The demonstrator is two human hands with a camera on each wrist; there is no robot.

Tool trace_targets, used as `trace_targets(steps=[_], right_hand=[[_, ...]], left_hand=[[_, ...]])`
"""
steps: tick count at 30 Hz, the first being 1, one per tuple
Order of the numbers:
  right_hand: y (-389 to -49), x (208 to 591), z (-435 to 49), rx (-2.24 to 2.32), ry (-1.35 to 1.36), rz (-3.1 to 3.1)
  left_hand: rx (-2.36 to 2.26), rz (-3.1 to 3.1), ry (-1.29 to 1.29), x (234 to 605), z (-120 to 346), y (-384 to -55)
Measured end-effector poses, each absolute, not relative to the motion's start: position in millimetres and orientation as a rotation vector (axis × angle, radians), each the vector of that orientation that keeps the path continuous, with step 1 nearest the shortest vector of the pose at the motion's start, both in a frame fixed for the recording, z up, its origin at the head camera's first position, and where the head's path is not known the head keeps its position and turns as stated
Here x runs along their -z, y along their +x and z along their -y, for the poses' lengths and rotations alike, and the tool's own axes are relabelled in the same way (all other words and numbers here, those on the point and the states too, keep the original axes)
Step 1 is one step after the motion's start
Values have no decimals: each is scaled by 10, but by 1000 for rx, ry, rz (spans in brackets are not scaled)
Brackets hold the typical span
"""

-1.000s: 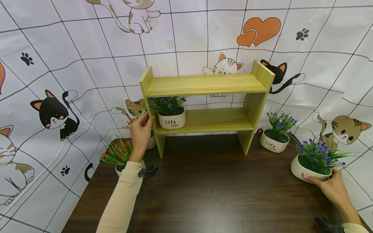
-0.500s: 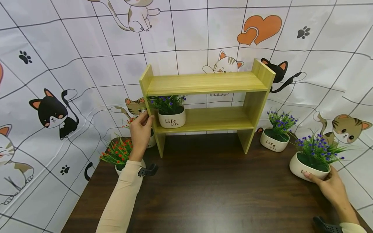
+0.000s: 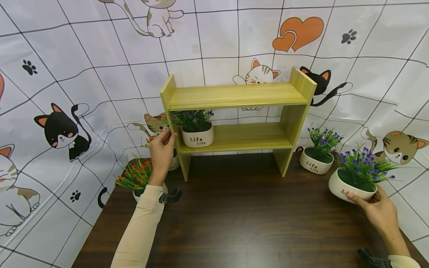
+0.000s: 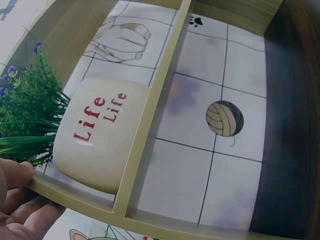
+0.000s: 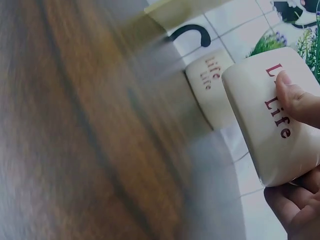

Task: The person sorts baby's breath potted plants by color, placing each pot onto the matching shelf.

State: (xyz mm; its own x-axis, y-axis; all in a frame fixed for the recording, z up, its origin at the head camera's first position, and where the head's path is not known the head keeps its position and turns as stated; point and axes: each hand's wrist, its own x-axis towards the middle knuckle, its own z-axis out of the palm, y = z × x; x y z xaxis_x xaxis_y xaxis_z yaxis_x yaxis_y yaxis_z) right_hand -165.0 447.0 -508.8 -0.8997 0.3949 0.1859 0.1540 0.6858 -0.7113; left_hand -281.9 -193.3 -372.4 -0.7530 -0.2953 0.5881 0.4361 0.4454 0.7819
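My left hand [image 3: 161, 156] pinches the left side panel of a light wooden two-tier shelf [image 3: 234, 96]; the left wrist view shows the thumb [image 4: 17, 172] on the panel's edge and the other fingers outside it. A white "Life" pot [image 3: 197, 137] with purple flowers sits on the middle board, close to that panel. At the right, my right hand [image 3: 382, 213] grips another white pot [image 3: 350, 186] of purple flowers. Its thumb [image 5: 295, 97] lies across the lettering while the fingers support the underside, and the pot is slightly tilted.
A similar purple-flowered pot [image 3: 316, 162] stands on the dark wooden table [image 3: 234, 223] right of the shelf. Red-flowered plants [image 3: 137, 175] are left of it, partly hidden by my left arm. A cat-patterned wall covering [image 3: 218, 41] rises behind.
My right hand has carried its flower pot a little to the left and upward, toward the back. My left hand stays at the shelf's side panel.
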Motion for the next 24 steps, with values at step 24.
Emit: trace_targets(steps=[24], right_hand=[[-1621,4380,-3799,-1060,-98,2409]], left_hand=[[1358,1995,-131,3723,1930,-2821]])
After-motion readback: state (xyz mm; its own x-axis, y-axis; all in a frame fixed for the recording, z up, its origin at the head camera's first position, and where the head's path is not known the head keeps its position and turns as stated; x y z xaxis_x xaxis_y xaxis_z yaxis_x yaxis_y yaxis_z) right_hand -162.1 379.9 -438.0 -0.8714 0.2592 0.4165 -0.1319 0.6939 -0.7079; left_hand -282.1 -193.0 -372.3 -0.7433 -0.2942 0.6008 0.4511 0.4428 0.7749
